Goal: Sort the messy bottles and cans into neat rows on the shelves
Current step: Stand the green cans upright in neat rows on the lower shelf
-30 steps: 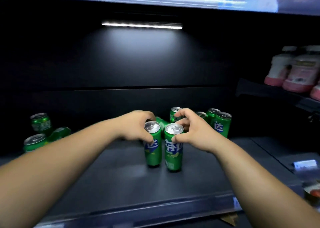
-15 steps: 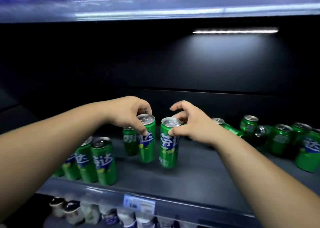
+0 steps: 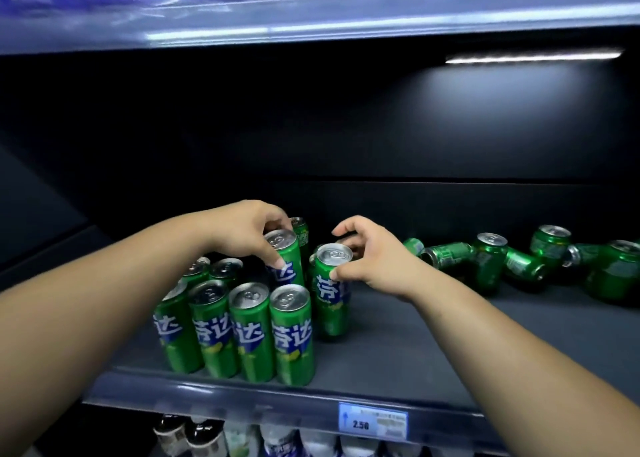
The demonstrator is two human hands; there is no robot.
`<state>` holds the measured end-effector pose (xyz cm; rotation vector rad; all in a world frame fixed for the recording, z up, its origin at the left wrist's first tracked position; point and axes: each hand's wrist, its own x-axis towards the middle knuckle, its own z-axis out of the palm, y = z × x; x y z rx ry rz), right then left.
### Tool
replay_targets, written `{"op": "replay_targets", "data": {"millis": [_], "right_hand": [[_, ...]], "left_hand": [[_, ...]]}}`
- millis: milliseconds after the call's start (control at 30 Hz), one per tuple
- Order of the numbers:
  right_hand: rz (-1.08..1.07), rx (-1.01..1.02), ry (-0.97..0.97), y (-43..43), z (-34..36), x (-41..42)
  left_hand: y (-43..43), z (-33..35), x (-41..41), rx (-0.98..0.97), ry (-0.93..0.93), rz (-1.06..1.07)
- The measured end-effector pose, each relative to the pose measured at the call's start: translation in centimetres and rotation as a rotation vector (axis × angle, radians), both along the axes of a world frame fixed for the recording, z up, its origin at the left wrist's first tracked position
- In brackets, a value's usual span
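Observation:
Tall green soda cans stand in a tight block (image 3: pixel 239 325) at the front left of the dark shelf (image 3: pixel 398 359). My left hand (image 3: pixel 242 231) grips the rim of one green can (image 3: pixel 287 266) just behind the block's front row. My right hand (image 3: pixel 367 259) pinches the top of a second green can (image 3: pixel 330 297), which stands at the block's right side. A jumble of green cans (image 3: pixel 491 262), some upright and some lying on their sides, sits at the shelf's back right.
The shelf's front lip carries a price tag (image 3: pixel 372 418) reading 2.50. Bottles (image 3: pixel 207 436) stand on the shelf below. The shelf above (image 3: pixel 311 16) holds blue-packaged goods, and a light strip (image 3: pixel 530 57) glows under it.
Both hands have carried their cans leftward along the shelf to the neat block; the view has swung left with them, leaving the jumbled cans at the right.

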<state>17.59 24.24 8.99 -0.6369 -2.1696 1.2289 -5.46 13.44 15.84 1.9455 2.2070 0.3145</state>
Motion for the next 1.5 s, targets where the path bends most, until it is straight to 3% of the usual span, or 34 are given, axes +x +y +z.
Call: {"op": "replay_targets", "data": {"millis": [500,700,900,1167,1500], "right_hand": [[0.025,-0.031,-0.147,-0.8,-1.1,-6.9],[0.017,0.01,-0.228,-0.2,-0.9,-6.6],[-0.003,0.039,-0.21,-0.6,-1.0,-7.1],[0.058,0.046,-0.225,-0.8,-1.3,-6.3],[0.089,0.226,-0.341,-1.3,-1.0,-5.8]], "left_hand": [[-0.1,-3.5,-4.0,-0.125,0.019,-0.086],[-0.3,-4.0,-5.0,-0.126,-0.144,-0.092],[-0.4,-4.5,-5.1,-0.11,-0.182,-0.118],[-0.8,-3.9,-4.6,-0.154,-0.122,-0.135],[-2.6,-2.8,-2.6,-0.249,-0.036,-0.101]]}}
